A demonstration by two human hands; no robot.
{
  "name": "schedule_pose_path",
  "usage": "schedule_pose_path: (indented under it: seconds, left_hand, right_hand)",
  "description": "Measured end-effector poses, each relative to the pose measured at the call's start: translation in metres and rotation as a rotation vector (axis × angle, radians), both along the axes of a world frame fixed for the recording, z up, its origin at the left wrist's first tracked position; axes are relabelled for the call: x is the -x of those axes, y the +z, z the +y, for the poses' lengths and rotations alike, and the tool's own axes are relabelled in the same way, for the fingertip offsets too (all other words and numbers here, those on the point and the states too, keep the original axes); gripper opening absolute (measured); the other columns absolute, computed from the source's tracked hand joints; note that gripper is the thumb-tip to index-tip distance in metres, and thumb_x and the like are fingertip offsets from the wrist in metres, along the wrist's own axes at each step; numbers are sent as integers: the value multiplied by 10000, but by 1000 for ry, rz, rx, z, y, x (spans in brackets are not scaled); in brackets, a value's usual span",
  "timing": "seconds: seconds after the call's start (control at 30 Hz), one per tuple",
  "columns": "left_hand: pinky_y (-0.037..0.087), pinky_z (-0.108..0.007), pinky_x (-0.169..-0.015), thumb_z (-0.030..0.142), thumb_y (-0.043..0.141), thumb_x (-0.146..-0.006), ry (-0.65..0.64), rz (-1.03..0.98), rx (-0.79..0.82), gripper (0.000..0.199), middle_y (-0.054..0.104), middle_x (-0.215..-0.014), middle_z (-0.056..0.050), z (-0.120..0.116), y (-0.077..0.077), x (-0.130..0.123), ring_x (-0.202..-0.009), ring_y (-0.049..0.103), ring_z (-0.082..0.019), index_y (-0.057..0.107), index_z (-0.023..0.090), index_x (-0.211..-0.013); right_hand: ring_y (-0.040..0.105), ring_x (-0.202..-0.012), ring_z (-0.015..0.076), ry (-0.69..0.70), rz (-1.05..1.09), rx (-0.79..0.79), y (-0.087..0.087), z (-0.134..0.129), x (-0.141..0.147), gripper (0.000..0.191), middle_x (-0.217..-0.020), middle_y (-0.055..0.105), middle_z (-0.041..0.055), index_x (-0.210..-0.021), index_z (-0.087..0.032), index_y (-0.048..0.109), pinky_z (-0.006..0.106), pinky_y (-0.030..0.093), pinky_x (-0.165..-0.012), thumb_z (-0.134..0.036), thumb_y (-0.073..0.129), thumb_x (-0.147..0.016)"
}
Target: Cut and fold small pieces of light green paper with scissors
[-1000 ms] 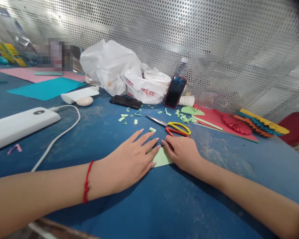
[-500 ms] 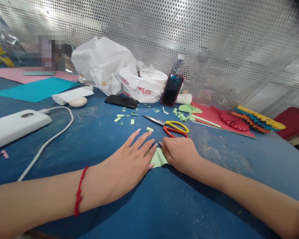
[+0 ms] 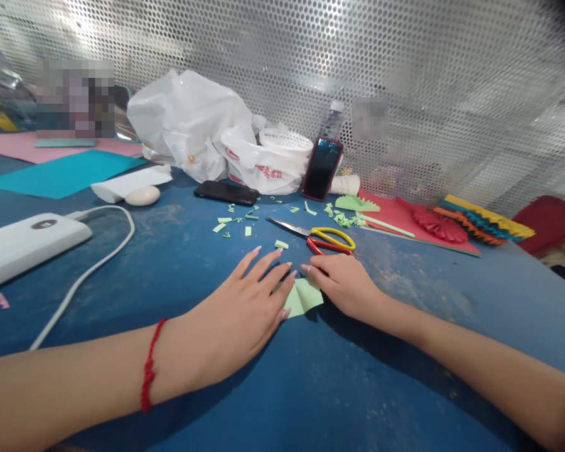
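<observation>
A small piece of light green paper (image 3: 306,298) with a crease lies on the blue table between my hands. My left hand (image 3: 242,307), a red cord bracelet at its wrist, rests flat with fingers spread over the paper's left part. Thumb and curled fingers of my right hand (image 3: 346,282) close at the paper's upper right edge; the fingertips underneath are hidden. Just beyond that hand lie scissors (image 3: 308,233) with one yellow and one red handle, the blades pointing left. Green paper scraps (image 3: 248,231) are scattered around them.
Behind the scraps are a black phone (image 3: 226,192), a propped phone (image 3: 322,168), white plastic bags (image 3: 193,119) and a bottle (image 3: 333,119). A power bank (image 3: 32,248) with a white cable sits left. Folded paper fans (image 3: 484,220) and red paper (image 3: 395,220) lie right.
My right hand has shifted slightly up off the paper's right side, uncovering more of that edge. My left hand stays spread on the paper. The view has turned slightly right.
</observation>
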State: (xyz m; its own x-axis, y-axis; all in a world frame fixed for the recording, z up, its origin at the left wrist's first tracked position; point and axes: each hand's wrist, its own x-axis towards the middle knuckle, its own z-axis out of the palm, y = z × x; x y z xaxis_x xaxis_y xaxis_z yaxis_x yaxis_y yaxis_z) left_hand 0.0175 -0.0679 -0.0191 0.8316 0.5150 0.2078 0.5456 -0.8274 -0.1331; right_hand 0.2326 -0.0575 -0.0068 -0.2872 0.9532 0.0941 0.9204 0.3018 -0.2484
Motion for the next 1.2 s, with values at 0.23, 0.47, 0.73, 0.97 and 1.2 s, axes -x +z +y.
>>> schedule_pose_path:
  seconds: [0.23, 0.47, 0.73, 0.97, 1.2]
  left_hand:
    - [169, -583, -1160, 328, 281, -1004, 37, -29, 15, 497, 375, -1527, -179, -1, 2, -3, -1460, 212, -367, 488, 141, -1415]
    - [191, -479, -1200, 633, 206, -965, -45, 30, 246, 783, 195, -1592, -165, -5, 6, -3, -1491, 152, -295, 278, 84, -1519]
    - [107, -495, -1218, 688, 168, -938, -43, 66, 407, 844, 112, -1591, -135, -4, 8, 1, -1493, 103, -295, 203, 95, -1538]
    - [74, -497, -1222, 659, 232, -948, -27, 84, 398, 834, 99, -1589, -156, -6, 10, -1, -1493, 80, -294, 188, 70, -1536]
    - [77, -494, -1223, 636, 215, -960, -3, 44, 385, 799, 121, -1586, -158, -10, 8, 0, -1490, 118, -290, 232, 75, -1528]
  right_hand:
    - [377, -508, 94, 27, 292, 101, -1, -6, 0, 503, -500, 420, -35, -536, -175, 400, 253, 209, -513, -455, 458, -950]
    - [403, -583, 98, 79, 162, -99, -7, 2, -7, 304, -628, 469, -35, -673, -182, 421, 242, 236, -557, -302, 486, -945]
    - [439, -639, 127, 117, -95, -159, -10, 1, -8, 302, -703, 532, 3, -725, -180, 460, 254, 217, -562, -339, 430, -980]
    - [462, -660, 133, 178, -143, -149, -11, 2, -10, 285, -733, 546, 17, -717, -173, 481, 264, 243, -588, -271, 409, -975]
    - [446, -637, 123, 166, -58, -149, -12, 3, -10, 286, -701, 514, 5, -675, -177, 447, 265, 240, -576, -247, 401, -948]
